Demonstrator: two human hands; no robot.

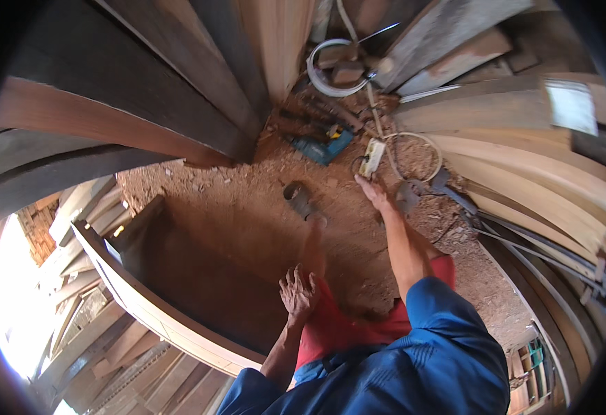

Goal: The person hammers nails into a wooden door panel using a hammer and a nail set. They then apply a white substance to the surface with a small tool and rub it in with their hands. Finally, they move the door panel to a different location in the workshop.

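My left hand [297, 294] hovers over my red shorts, beside my left leg, its fingers spread and nothing in them. Farther ahead, my right hand [372, 191] reaches down with its fingers stretched toward a whitish power strip [371, 158] on the sawdust-covered floor. The fingertips are at the near end of the strip; I cannot tell whether they touch it. A pale cable [420, 137] loops on the floor to the strip's right. Left of the strip lies a teal power tool [322, 149] with a yellow part.
A white cable coil [317, 79] lies at the back by wood blocks. Dark boards [144, 90] lean at the far left, more planks [524, 162] at the right. A long pale-edged board [158, 321] stands left of my legs, near stacked offcuts [102, 346]. My feet are on sawdust.
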